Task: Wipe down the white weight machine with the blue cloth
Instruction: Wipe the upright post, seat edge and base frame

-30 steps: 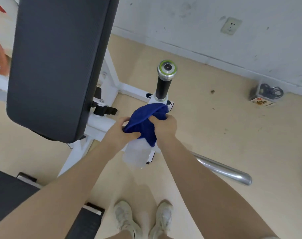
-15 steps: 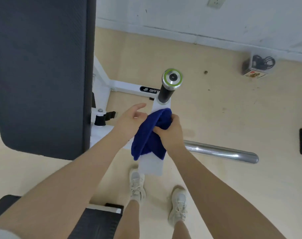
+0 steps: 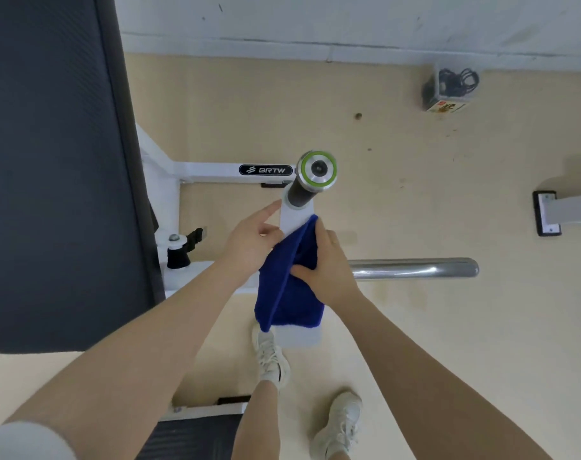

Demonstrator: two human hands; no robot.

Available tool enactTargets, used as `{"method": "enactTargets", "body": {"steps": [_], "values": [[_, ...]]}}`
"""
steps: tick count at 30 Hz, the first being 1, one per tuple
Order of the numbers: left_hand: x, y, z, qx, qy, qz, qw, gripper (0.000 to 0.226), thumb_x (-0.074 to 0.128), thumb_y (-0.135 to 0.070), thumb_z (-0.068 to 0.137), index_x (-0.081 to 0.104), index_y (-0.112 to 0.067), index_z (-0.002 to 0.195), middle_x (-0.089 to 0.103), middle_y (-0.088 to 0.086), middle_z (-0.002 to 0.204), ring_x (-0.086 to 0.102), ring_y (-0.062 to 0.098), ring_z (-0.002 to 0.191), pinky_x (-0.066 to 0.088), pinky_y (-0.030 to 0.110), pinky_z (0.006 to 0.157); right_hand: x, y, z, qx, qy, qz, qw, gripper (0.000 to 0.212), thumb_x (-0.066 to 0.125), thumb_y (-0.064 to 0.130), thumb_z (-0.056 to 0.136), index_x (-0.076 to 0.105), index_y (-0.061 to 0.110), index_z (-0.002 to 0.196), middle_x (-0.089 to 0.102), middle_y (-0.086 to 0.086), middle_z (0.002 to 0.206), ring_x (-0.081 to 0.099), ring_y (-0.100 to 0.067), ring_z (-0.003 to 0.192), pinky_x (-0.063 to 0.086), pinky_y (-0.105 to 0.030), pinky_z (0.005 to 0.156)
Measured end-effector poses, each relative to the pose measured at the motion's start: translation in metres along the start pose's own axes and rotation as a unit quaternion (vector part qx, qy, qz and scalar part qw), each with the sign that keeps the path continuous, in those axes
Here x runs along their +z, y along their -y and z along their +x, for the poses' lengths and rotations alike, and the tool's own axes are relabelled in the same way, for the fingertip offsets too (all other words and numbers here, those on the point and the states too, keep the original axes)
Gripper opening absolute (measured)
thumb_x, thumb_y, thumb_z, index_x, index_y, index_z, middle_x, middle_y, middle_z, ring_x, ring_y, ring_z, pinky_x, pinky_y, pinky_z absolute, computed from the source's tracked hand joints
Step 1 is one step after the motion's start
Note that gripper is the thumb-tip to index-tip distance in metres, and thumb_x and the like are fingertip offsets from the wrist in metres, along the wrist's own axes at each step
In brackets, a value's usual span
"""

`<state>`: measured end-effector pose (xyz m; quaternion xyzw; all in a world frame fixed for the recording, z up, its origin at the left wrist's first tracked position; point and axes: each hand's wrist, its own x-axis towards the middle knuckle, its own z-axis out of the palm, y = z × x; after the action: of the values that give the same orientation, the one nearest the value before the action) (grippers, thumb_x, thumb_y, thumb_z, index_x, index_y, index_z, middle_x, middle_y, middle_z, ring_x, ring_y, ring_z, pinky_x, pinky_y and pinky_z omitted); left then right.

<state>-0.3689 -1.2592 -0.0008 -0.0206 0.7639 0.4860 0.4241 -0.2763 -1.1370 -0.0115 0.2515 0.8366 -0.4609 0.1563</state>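
The blue cloth [image 3: 287, 283] is draped over the white upright arm [image 3: 294, 217] of the weight machine, just below its black grip with a silver, green-ringed end cap [image 3: 317, 169]. My right hand [image 3: 325, 263] grips the cloth from the right, thumb pressed into its folds. My left hand [image 3: 252, 237] rests against the arm's left side beside the cloth, index finger stretched toward the grip. The cloth's lower end hangs down over the arm. The white frame bar with the BRTW label [image 3: 216, 169] runs behind.
A large dark backrest pad [image 3: 50, 161] fills the left. A chrome bar [image 3: 415, 268] sticks out to the right at hand height. My two feet [image 3: 272, 356] stand below. A clear box of cables [image 3: 448, 89] sits by the wall; another machine's foot [image 3: 548, 214] is at far right.
The view has tilted further down over the arm. My left hand let go of the cloth and now lies beside it; more of the cloth hangs downward.
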Motion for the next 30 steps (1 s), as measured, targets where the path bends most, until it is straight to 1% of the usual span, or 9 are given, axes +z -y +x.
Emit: {"method": "enactTargets", "body": {"steps": [4,10,13,17,19,22,25,28,30], "values": [[0.0,0.0,-0.001,0.001,0.0,-0.018,1.0,0.054,0.049,-0.01,0.094,0.038,-0.035,0.14,0.068,0.001,0.095,0.063,0.02,0.092,0.051,0.034,0.087,0.001,-0.001,0.004,0.0,-0.001,0.002,1.0,0.081,0.066,0.024,0.082,0.018,0.016,0.147,0.044,-0.007,0.123,0.047,-0.022,0.11,0.045,-0.036,0.089],[0.006,-0.003,-0.003,0.014,-0.033,0.011,0.999,0.051,0.05,-0.011,0.095,0.039,-0.031,0.14,0.064,0.002,0.096,0.06,0.016,0.089,0.04,0.018,0.079,0.006,-0.019,-0.039,-0.028,0.029,-0.019,0.999,0.085,0.062,0.02,0.088,0.005,0.02,0.151,0.04,-0.005,0.127,0.045,-0.019,0.108,0.042,-0.03,0.088],[0.007,0.001,-0.001,0.016,-0.033,0.008,0.999,0.048,0.046,-0.014,0.097,0.038,-0.033,0.14,0.061,0.001,0.09,0.057,0.017,0.085,0.045,0.024,0.081,-0.003,-0.006,-0.003,-0.038,0.016,0.004,0.999,0.084,0.065,0.02,0.084,0.013,0.018,0.149,0.042,-0.007,0.122,0.047,-0.019,0.106,0.043,-0.032,0.088],[0.007,0.002,-0.001,0.015,-0.034,-0.01,0.999,0.042,0.043,-0.018,0.099,0.042,-0.034,0.138,0.063,0.001,0.103,0.056,0.015,0.093,0.046,0.025,0.087,-0.011,0.004,0.04,-0.059,0.005,0.061,0.996,0.078,0.069,0.017,0.079,0.026,0.019,0.144,0.048,-0.007,0.121,0.05,-0.017,0.108,0.044,-0.033,0.094],[0.007,0.0,-0.003,0.011,-0.026,-0.001,1.0,0.046,0.043,-0.017,0.098,0.038,-0.034,0.14,0.064,0.003,0.106,0.057,0.016,0.095,0.046,0.027,0.089,-0.01,0.0,0.034,-0.053,0.026,0.104,0.993,0.081,0.069,0.018,0.078,0.024,0.025,0.144,0.051,-0.003,0.126,0.051,-0.016,0.114,0.045,-0.036,0.097],[0.011,0.0,-0.009,-0.005,0.006,0.049,0.999,0.062,0.048,-0.016,0.095,0.022,-0.044,0.144,0.064,0.005,0.109,0.06,0.022,0.099,0.048,0.034,0.091,-0.002,-0.019,-0.013,-0.03,0.069,0.16,0.984,0.073,0.066,0.009,0.08,0.028,0.028,0.14,0.051,0.006,0.131,0.05,-0.01,0.119,0.044,-0.034,0.101],[0.017,0.002,-0.022,-0.016,0.013,0.056,0.998,0.071,0.051,-0.013,0.093,0.016,-0.047,0.145,0.06,0.004,0.112,0.057,0.018,0.097,0.043,0.025,0.08,0.015,-0.039,-0.062,-0.028,0.073,0.094,0.992,0.072,0.062,0.022,0.079,0.025,0.027,0.141,0.055,0.001,0.117,0.054,-0.015,0.106,0.048,-0.039,0.092],[0.021,0.003,-0.036,-0.013,-0.017,0.021,1.0,0.061,0.048,-0.01,0.094,0.03,-0.042,0.142,0.057,-0.003,0.103,0.054,0.013,0.086,0.04,0.021,0.067,0.018,-0.041,-0.066,-0.02,0.066,0.028,0.997,0.073,0.066,0.025,0.075,0.029,0.018,0.137,0.051,-0.006,0.109,0.052,-0.022,0.097,0.049,-0.045,0.084],[0.024,0.008,-0.045,-0.019,-0.042,-0.009,0.999,0.051,0.047,-0.013,0.096,0.036,-0.037,0.14,0.057,-0.004,0.108,0.055,0.009,0.086,0.043,0.02,0.073,0.015,-0.033,-0.056,-0.025,0.053,-0.003,0.998,0.072,0.07,0.023,0.076,0.03,0.012,0.135,0.046,-0.008,0.115,0.048,-0.023,0.102,0.047,-0.046,0.088]]}}
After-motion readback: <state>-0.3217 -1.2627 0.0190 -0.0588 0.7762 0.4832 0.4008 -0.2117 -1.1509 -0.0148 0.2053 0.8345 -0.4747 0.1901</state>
